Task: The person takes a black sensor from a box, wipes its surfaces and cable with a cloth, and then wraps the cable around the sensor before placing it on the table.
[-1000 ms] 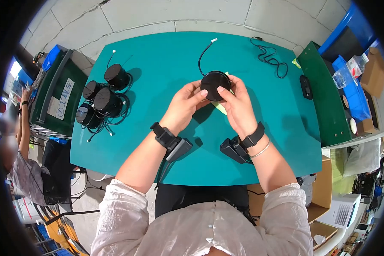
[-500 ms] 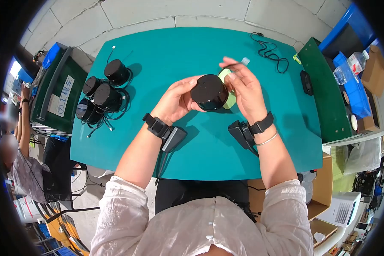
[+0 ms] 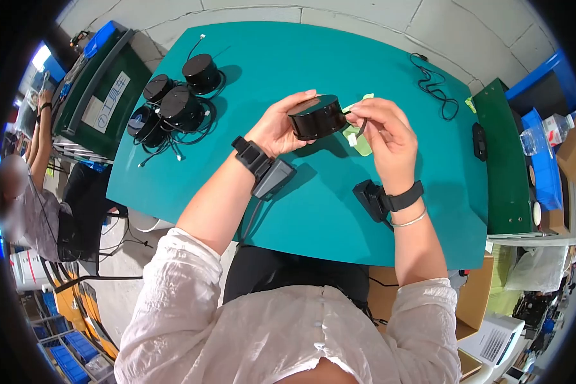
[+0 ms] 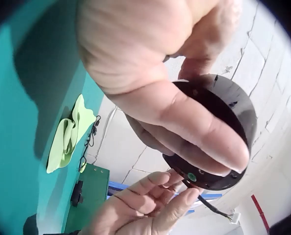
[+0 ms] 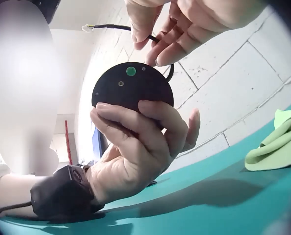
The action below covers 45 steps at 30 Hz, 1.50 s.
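Observation:
My left hand (image 3: 276,130) grips a black, squat cylindrical device (image 3: 317,120) above the table. Its fingers spread across the flat underside, which bears a green dot and small screws in the right wrist view. The device is tilted, its glossy side towards me. At its right, my right hand (image 3: 393,131) pinches the black cable (image 5: 117,26) that comes out of the device, between thumb and fingers. A small white connector (image 5: 88,28) ends that cable. Behind and below the right hand, a light green cloth (image 3: 365,146) lies crumpled on the table.
Several similar black devices (image 3: 180,107) with coiled cables stand at the table's left. A thin black cable (image 3: 438,89) lies at the back right, with a small black object (image 3: 479,141) by the right edge. A green case (image 3: 511,166) borders the table there. Another person (image 3: 35,211) is at far left.
Both hands held the device with thumbs on its top; the right hand has let go of the body and now pinches its cable. The left hand has tilted the device. The head view has turned.

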### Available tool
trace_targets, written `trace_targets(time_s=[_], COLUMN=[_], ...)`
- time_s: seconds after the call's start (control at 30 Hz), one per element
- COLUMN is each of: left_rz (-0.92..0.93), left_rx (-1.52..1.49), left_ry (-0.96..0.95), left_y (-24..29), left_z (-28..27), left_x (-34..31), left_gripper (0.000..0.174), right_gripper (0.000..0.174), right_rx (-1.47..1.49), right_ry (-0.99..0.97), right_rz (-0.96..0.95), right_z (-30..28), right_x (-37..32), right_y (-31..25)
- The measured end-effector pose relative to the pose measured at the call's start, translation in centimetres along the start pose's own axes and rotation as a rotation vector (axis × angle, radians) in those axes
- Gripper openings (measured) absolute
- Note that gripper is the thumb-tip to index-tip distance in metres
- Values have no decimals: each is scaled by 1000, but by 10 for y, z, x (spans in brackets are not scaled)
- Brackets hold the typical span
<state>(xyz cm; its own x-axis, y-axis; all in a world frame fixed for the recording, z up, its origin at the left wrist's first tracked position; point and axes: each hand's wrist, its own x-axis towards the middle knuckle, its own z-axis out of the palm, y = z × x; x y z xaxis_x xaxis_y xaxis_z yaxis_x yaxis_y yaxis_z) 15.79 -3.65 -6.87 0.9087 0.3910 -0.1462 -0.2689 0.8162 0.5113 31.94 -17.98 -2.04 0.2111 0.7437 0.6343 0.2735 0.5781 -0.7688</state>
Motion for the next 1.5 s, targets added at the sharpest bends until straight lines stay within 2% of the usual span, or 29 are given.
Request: trace_targets(time_s=[0.07, 0.2, 0.27, 0.3, 0.43, 0.5, 0.53, 0.6, 0.63, 0.67, 0.7, 0.73, 0.77, 0.8, 0.83, 0.87, 0.9, 1.03, 1.07, 1.13, 1.27, 1.37, 1.43, 1.5], left_rz=[37, 58, 124, 127, 126, 79, 73, 104, 153, 147, 265, 384, 385, 386, 406, 427, 419, 462, 458, 430, 403, 436, 391, 403], left_rx=[139, 187, 197, 239, 260, 247, 248, 117, 108, 107, 157, 209, 212, 213, 242, 271, 345, 583, 579, 487, 457, 553, 731, 680], left_ry=[-12, -80, 93, 26, 27, -115, -118, -304, -231, -236, -124, -10, -17, -20, 28, 75, 94, 6, 4, -35, -141, -178, -257, -257], left_y=[2, 1, -1, 0, 1, 6, 7, 5, 3, -1, -7, -10, -9, -11, -13, -16, -19, -24, -24, -22, -19, -18, -13, -14], left_z=[8, 21, 33, 23, 20, 14, 13, 11, 13, 16, 20, 24, 23, 21, 21, 22, 22, 42, 45, 48, 53, 55, 55, 58], left_x=[-5, -9, -11, -9, -8, -7, -6, -2, 1, 4, 7, 7, 6, 7, 9, 10, 9, -1, -3, -6, -12, -14, -16, -17], left_gripper=[46, 46, 43, 43, 43, 48, 48, 50, 50, 50, 50, 51, 60, 60, 63, 66, 59, 52, 52, 52, 53, 55, 58, 57], right_gripper=[25, 25, 26, 26, 28, 28, 27, 28, 32, 38, 47, 47, 46, 46, 46, 44, 42, 35, 35, 33, 28, 29, 29, 30], right_rx=[-115, -99, -171, -174, -241, -264, -272, -287, -149, -10, -32, -35, 151, 340, 340, 336, 331, 401, 399, 590, 781, 845, 881, 917], right_ry=[-12, 0, -8, -4, -8, -2, 1, 11, 94, 176, 192, 194, 167, 136, 137, 54, -29, 23, 27, -60, 4, 20, 49, 79], right_rz=[-70, -60, -121, -119, -151, -145, -112, -74, 72, 214, 274, 272, 502, 730, 726, 705, 684, 659, 662, 699, 702, 682, 704, 725], right_z=[2, 5, 6, 6, 6, 4, 1, -2, -2, -2, -8, -12, -14, -15, -12, -7, -4, -14, -20, -30, -35, -38, -39, -39], right_x=[-1, -2, -1, -1, -1, -1, -1, 0, 1, 3, -1, -1, -1, 0, 0, 0, 0, -3, -1, 2, 1, -1, 0, 1], right_y=[-4, -9, -10, -10, -11, -9, -4, 4, 8, 13, 26, 29, 30, 31, 29, 25, 23, 39, 39, 40, 41, 47, 47, 44])
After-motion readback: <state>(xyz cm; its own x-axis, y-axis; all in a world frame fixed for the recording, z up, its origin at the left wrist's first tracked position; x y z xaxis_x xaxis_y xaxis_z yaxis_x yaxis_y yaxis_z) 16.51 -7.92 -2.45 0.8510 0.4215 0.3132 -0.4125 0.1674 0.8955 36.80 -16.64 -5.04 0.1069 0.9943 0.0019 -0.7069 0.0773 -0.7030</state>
